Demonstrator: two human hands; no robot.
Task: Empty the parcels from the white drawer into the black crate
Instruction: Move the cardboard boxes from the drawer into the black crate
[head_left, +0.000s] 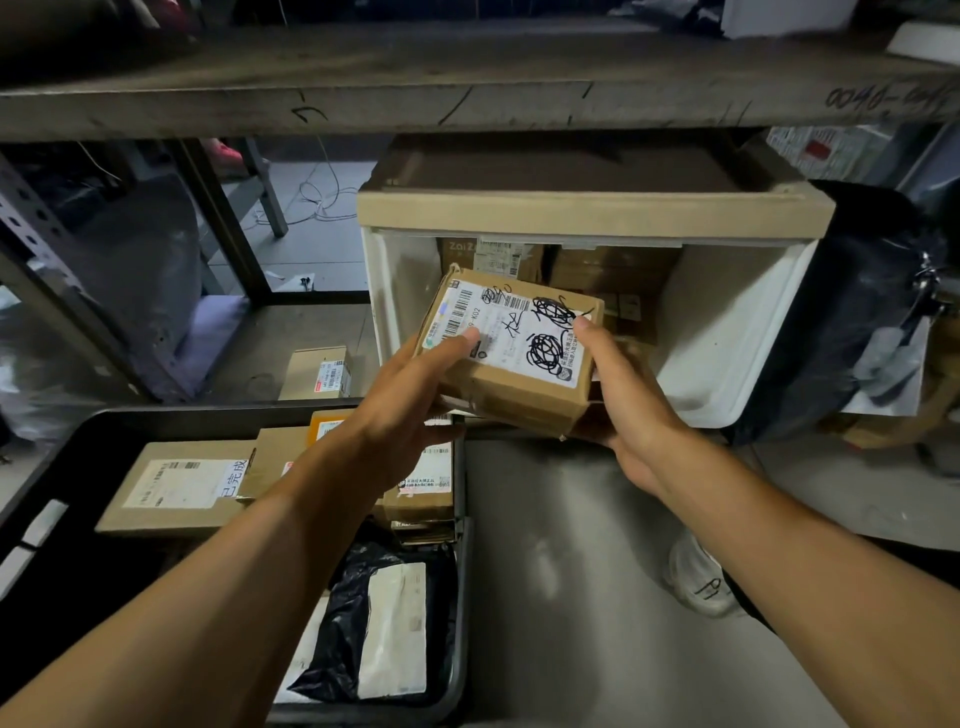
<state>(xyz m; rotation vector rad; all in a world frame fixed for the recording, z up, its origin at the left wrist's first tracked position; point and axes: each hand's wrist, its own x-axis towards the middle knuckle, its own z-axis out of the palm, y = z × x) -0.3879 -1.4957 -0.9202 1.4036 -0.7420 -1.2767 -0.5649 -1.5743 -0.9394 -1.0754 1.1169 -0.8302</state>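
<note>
A brown cardboard parcel (511, 358) with a white label and black scribbles is held up in front of the open white drawer (727, 332). My left hand (400, 410) grips its left side, thumb on the label. My right hand (618, 400) grips its right side, thumb on top, fingers underneath. More brown parcels (608, 270) lie deep inside the drawer. Down at the lower left, the black crate (104, 431) holds several cardboard boxes (182, 488) and a black plastic mailer (384, 618).
A grey shelf board (363, 98) runs overhead. One small box (319, 374) lies on the lower shelf left of the drawer. A black bag (841, 312) sits to the drawer's right. My white shoe (701, 582) stands on the grey floor (561, 571).
</note>
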